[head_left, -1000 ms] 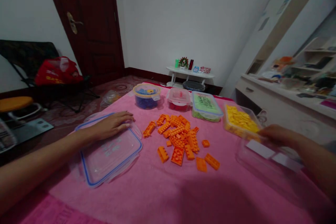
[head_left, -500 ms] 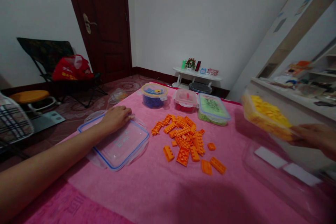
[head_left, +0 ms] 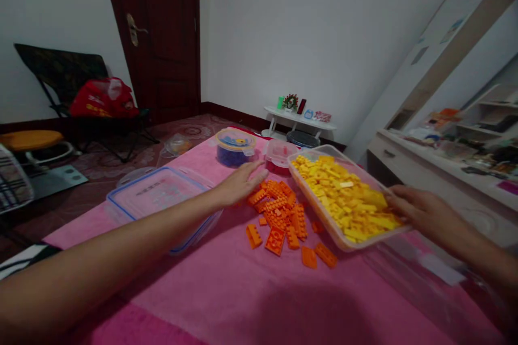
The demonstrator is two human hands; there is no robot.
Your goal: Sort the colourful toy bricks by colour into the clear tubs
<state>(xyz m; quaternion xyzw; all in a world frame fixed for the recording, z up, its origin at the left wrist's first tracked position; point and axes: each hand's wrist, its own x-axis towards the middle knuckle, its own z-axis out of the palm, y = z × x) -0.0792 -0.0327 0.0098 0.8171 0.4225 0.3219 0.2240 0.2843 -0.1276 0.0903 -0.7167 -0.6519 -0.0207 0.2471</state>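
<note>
My right hand grips the near right end of a clear plastic container filled with yellow building bricks. The container is held tilted above the table, to the right of a loose pile of orange building bricks. My left hand reaches over the left edge of that pile, fingers stretched towards the container and holding nothing. Under my left forearm lies a clear lid with a blue seal.
A round tub of blue bricks and a box with red contents stand at the back of the pink-covered table. Another clear container lies at the right edge. A cabinet stands beyond it.
My right hand has brought the container of yellow bricks left, over the table, hiding the green box. My left hand has left the lid and moved right to the orange pile.
</note>
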